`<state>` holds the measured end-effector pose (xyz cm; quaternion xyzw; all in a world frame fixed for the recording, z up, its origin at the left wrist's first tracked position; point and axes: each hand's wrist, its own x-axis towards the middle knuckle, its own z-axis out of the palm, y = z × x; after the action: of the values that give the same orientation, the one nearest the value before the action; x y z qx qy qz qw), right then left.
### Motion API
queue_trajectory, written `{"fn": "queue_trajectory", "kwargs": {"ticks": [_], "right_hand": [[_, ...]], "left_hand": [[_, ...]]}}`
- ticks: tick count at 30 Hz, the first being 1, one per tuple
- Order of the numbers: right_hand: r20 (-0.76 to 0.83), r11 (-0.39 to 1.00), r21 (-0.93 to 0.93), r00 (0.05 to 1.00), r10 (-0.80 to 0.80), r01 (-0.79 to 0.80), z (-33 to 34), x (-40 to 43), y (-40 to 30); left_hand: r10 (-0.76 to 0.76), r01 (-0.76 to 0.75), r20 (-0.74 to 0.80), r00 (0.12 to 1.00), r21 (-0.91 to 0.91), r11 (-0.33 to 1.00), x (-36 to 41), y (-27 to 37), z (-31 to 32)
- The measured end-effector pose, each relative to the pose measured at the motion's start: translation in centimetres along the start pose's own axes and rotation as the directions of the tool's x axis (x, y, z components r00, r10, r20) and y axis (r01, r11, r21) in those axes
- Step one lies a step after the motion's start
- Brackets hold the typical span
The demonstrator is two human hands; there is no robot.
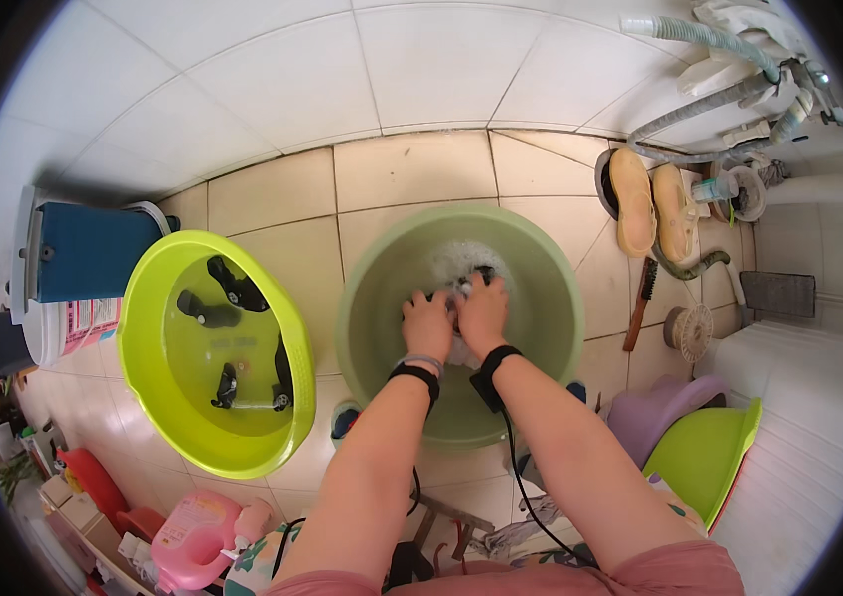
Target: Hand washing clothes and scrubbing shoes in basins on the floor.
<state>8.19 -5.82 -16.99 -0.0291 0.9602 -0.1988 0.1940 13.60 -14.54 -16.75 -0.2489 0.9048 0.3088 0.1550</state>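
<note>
My left hand [427,322] and my right hand [482,307] are side by side, fingers curled, in a round pale-green plastic basin [369,261] of cloudy water. Both grip a small black cloth item [482,273], probably a sock, mostly hidden beneath the fingers. White suds [459,257] float just beyond the hands. To the left, a bright lime-green basin [295,387] holds water and several black socks. One sock [237,284] lies near its far wall, and another [226,386] is nearer to me.
A blue bin [94,252] stands beyond the lime basin. Right, on the tiled floor, are beige clogs [634,205], a wooden-handled brush [639,305] and a grey drain hose [712,112]. A pink detergent jug [194,540] is lower left; a lime tub [704,462] leans lower right.
</note>
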Motion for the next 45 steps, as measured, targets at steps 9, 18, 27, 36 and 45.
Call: {"fn": "queue_trajectory", "kwargs": {"ticks": [9, 18, 27, 36, 45], "right_hand": [[0.049, 0.651, 0.751, 0.992, 0.117, -0.114, -4.8, -1.1, -1.3], [-0.088, 0.994, 0.1, 0.995, 0.046, -0.037, 0.7, -3.8, -0.1], [-0.022, 0.699, 0.714, 0.997, 0.07, -0.033, -4.2, 2.0, -2.6], [-0.081, 0.952, 0.304, 0.997, -0.005, 0.03, -0.1, 0.4, -0.8], [-0.062, 0.971, -0.006, 0.969, -0.238, 0.238, -0.7, 4.2, -1.9]], "left_hand": [[-0.27, 0.242, -0.041, 0.962, -0.33, 0.912, -0.1, 2.7, -5.2], [-0.217, 0.221, -0.054, 0.975, 0.096, 0.971, -2.4, 1.4, -0.3], [-0.085, -0.027, -0.289, 0.954, -0.362, 0.932, 3.4, 0.9, -4.7], [-0.199, 0.181, -0.287, 0.937, -0.085, 0.98, -0.2, 1.3, -0.8], [0.04, -0.02, -0.21, 0.977, 0.095, 0.995, 4.7, -0.6, -0.4]]}}
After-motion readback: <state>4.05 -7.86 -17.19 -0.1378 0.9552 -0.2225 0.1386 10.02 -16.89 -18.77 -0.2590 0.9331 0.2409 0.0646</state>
